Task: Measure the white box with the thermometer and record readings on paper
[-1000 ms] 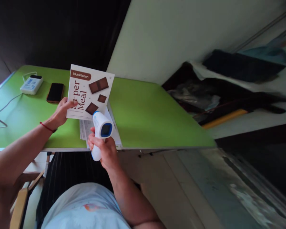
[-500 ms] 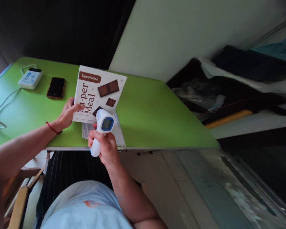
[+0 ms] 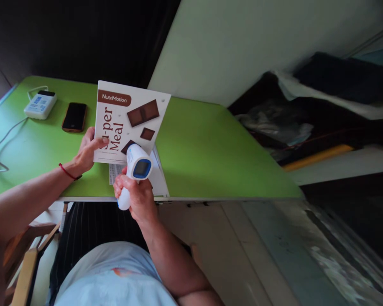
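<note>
Gripped at its lower left edge, a white booklet printed "NutriMotion Su-per Meal" with chocolate pieces is tilted up in my left hand; the thumb lies across the front. My right hand wraps round the handle of a white and blue infrared thermometer. The thermometer's small screen faces me and its nose points at the booklet's lower part, overlapping it in view. Whether the two touch, I cannot tell. Below them, printed sheets lie on the green table, partly hidden by the booklet and my right hand.
A black-screened phone lies on the table's left side. Further left sits a white device with a cable. Dark shelves with cloth and bags stand at the right. A wooden chair arm is at lower left.
The booklet has shifted slightly left and up with my left hand. My right hand has moved a little left, and the thermometer has tilted slightly. Both grips are unchanged.
</note>
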The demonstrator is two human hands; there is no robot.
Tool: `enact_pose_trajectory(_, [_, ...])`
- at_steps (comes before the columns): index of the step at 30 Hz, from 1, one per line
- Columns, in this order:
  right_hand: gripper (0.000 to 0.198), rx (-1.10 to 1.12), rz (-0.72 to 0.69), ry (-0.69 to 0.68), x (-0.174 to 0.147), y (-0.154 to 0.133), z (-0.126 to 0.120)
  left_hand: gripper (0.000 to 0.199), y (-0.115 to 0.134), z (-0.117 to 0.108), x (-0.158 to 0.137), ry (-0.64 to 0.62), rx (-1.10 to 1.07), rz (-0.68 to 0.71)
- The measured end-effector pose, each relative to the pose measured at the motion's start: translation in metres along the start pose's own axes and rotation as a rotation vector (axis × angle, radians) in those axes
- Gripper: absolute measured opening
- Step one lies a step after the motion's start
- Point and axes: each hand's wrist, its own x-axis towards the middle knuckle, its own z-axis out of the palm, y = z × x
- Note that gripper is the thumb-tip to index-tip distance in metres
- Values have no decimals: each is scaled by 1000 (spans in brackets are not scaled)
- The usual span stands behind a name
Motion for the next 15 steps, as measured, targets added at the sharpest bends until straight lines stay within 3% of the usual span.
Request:
enact_pose_trajectory(7, [26, 30, -19, -31, 1, 5, 0, 50, 0, -1, 1, 2, 26, 21])
enact_pose_trajectory(15, [32, 27, -41, -44, 2, 0, 0, 48, -13, -9, 10, -51, 2, 153])
